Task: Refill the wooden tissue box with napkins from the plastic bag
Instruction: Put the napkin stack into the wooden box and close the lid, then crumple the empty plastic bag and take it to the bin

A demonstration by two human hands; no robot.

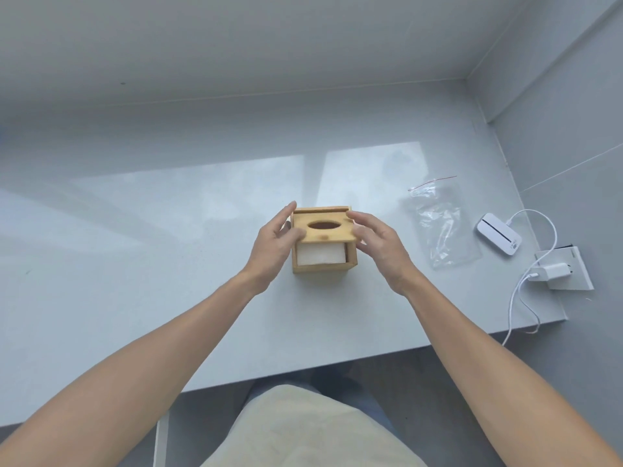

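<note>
A small wooden tissue box stands in the middle of the grey table. Its sliding lid, with an oval slot, covers the far part of the top, and white napkins show in the open gap at the near side. My left hand holds the box's left side, thumb on the lid. My right hand touches the lid's right edge with its fingers. A clear plastic bag with a red zip strip lies flat and looks empty to the right of the box.
A white device with a cable lies beyond the bag on the right. A white charger sits in a wall socket plate. Walls close the table at the back and right. The near table edge runs just before my lap.
</note>
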